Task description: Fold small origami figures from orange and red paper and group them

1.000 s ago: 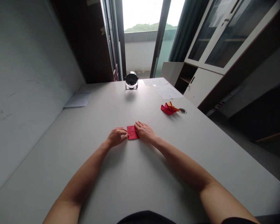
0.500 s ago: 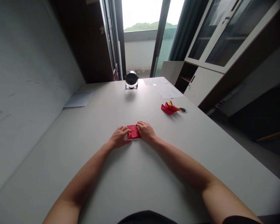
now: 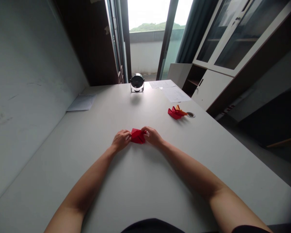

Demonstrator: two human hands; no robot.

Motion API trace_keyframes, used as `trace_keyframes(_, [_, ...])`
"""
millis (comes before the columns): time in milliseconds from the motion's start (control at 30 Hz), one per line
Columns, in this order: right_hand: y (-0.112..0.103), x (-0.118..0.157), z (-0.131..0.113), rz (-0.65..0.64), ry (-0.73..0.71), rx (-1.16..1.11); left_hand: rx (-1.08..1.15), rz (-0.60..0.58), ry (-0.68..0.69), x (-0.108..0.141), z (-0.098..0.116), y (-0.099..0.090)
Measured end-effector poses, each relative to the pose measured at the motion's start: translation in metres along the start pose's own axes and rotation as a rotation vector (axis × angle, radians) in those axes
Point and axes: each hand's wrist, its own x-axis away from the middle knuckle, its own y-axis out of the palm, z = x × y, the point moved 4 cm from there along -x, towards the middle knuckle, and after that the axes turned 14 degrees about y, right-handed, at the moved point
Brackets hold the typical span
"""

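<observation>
A folded piece of red paper [image 3: 137, 136] is between my two hands, near the middle of the white table [image 3: 145, 181]. My left hand [image 3: 121, 139] pinches its left edge between thumb and fingers. At the right edge, my right hand [image 3: 153, 136] grips the paper's upper corner with thumb and fingertips. The paper looks tilted and partly opened out, with a dark fold line across its lower right. Fingertips cover both of its ends.
Red and orange folded-paper shapes [image 3: 177, 112] stand at the right, beside a round cable hole [image 3: 190, 115]. A round black device on a metal stand [image 3: 137, 83] is at the back. Paper sheets [image 3: 176, 94] lie back right, another sheet [image 3: 81, 102] by the left wall.
The red paper went from a flat rectangle to a tilted, partly opened shape. My left fingers closed on its left edge, and my right hand went from lying flat to pinching its corner.
</observation>
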Motion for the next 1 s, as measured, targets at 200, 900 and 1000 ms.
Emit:
trace_keyframes(200, [-0.0006, -0.0016, 0.0024, 0.003, -0.008, -0.037, 0.027, 0.025, -0.028, 0.0008, -0.0032, -0.0008])
trace_keyframes(900, [0.0072, -0.0016, 0.0007, 0.008, -0.022, 0.071, 0.074, 0.079, 0.000, 0.0004, -0.0011, 0.0014])
trace_keyframes(1000, [0.0078, -0.0013, 0.0003, 0.065, -0.019, 0.134, 0.022, 0.083, 0.006, -0.0002, 0.0008, 0.0032])
